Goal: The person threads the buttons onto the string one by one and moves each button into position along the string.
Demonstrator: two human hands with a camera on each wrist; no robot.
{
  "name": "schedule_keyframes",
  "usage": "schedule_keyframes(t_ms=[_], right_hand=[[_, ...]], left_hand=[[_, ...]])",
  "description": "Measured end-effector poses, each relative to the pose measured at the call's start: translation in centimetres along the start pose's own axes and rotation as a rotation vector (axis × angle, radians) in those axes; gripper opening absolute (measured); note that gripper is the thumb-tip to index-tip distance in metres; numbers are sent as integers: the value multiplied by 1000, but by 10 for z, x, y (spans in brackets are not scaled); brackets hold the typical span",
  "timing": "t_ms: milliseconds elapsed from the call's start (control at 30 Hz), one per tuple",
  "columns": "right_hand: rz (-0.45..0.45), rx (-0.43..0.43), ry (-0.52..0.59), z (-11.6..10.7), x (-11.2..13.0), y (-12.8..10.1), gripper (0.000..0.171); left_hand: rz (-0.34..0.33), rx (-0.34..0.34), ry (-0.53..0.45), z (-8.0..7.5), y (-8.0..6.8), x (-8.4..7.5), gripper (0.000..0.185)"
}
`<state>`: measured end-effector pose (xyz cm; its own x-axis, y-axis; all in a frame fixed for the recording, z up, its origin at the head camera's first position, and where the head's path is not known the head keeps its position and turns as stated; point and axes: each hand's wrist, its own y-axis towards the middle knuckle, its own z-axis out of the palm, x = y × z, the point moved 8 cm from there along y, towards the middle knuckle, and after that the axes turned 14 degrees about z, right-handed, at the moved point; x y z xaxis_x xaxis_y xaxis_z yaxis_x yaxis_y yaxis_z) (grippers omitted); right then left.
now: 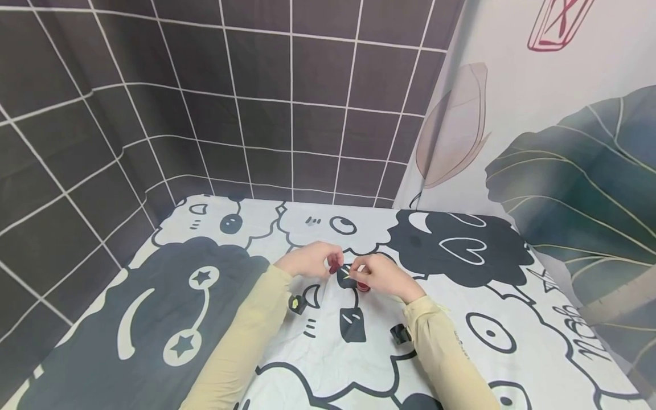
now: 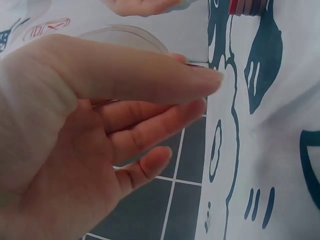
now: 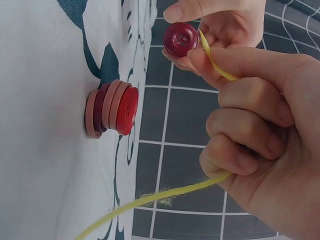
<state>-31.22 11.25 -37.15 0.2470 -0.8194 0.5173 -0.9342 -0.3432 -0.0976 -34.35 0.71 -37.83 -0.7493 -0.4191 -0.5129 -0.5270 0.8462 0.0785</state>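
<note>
While left hand pinches button, right hand grips yellow cord.

Cartoon tablecloth — dark tiled wall.

A dark red button, round with a raised rim and small holes at its centre, is pinched at its edge between the thumb and fingers of the left hand, its face turned toward the right wrist camera and held above the surface. A yellow cord runs from just beside the button's rim, through the curled fingers of the right hand, and trails out below the hand in a loose curve. A stack of buttons in red and pinkish shades sits flat on the patterned cloth, well apart from the held button, its top one bright red.
</note>
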Motion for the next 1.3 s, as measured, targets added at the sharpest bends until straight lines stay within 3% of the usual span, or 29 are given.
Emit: schedule_keyframes(t_ms=[367,633,1300], right_hand=[[32,-88,23,-13,0,-1,12],[-7,-272,81,-28,7,-5,9],[6,-313,29,-28,4,-4,8]], left_hand=[[56,-109,-13,-8,3,-5,31],[101,-222,-55,-18,2,-12,30],[152,-235,-68,-21,5,-17,29]])
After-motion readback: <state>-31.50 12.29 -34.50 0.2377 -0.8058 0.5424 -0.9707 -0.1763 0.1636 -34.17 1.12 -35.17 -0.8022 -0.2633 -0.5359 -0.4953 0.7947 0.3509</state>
